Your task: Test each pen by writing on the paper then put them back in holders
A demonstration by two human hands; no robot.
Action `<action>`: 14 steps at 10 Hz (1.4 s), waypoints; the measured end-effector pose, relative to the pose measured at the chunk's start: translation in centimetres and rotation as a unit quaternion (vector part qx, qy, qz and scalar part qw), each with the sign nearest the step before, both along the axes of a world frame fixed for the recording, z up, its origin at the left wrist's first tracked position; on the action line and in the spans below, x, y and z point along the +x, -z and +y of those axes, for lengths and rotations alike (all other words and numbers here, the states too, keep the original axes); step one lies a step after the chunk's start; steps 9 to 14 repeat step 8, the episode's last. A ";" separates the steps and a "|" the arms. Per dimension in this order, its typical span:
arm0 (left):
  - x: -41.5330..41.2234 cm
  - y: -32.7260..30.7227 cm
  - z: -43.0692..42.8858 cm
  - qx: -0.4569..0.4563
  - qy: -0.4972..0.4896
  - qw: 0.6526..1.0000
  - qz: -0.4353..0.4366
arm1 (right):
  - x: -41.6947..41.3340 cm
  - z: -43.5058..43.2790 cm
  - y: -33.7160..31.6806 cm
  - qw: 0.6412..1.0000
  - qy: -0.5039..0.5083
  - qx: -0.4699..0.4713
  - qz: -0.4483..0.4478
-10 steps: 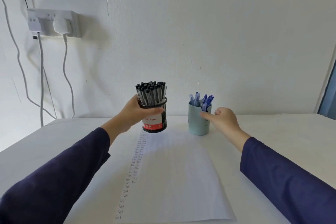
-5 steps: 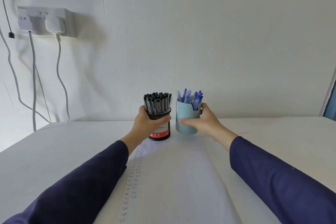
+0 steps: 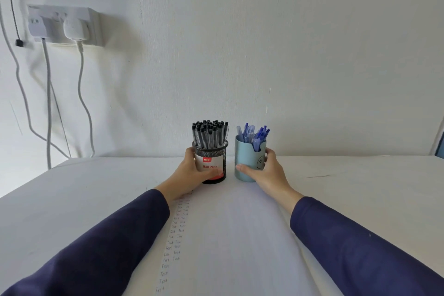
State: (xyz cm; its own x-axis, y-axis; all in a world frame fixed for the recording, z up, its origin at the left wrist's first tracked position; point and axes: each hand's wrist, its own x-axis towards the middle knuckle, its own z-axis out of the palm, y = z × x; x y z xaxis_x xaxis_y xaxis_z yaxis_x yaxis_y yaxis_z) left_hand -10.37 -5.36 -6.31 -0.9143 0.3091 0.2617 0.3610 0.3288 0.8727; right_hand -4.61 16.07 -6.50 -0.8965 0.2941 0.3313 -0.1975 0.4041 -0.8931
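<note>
A black mesh holder [image 3: 212,151] with a white and red "Ball Pens" label stands on the table, full of several black-capped pens [image 3: 209,132]. My left hand [image 3: 192,170] grips it from the left, thumb across its label. Right beside it stands a light blue cup holder [image 3: 247,158] with several blue pens [image 3: 252,133]. My right hand [image 3: 265,172] grips that cup from the right, thumb low on its front. A white sheet of paper [image 3: 230,235] lies in front of both holders, with two columns of handwritten "Test" words [image 3: 174,238] down its left side.
The white table [image 3: 360,187] meets a white wall just behind the holders. A wall socket [image 3: 64,25] with two plugs and hanging cables [image 3: 49,103] is at the upper left. Both dark blue sleeves [image 3: 360,247] stretch over the table.
The black holder, lifted a second ago, now stands on the table beside the blue cup. My right hand closed round the blue cup. Both holders sit closer together.
</note>
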 end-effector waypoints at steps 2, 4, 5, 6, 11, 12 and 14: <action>-0.1 0.1 0.2 -0.002 -0.013 1.000 0.009 | -0.2 0.0 0.3 1.000 0.002 -0.016 -0.003; -0.1 0.2 0.1 -0.008 -0.011 1.000 0.006 | 0.1 0.0 0.3 1.000 0.002 -0.015 0.023; -0.1 0.1 0.1 -0.008 -0.008 1.000 0.000 | 0.1 0.1 0.3 0.999 -0.013 -0.025 0.019; 0.2 0.0 0.1 -0.004 -0.006 1.000 -0.004 | 0.1 0.0 0.2 1.000 -0.016 -0.009 -0.002; 0.0 -0.4 -0.1 -0.002 -0.010 1.000 -0.013 | 0.6 -0.1 -0.1 1.000 -0.016 -0.011 -0.003; 0.0 -0.4 -0.1 -0.002 -0.010 1.000 -0.013 | 0.6 -0.1 -0.1 1.000 -0.016 -0.011 -0.003; 0.0 -0.4 -0.1 -0.002 -0.010 1.000 -0.013 | 0.6 -0.1 -0.1 1.000 -0.016 -0.011 -0.003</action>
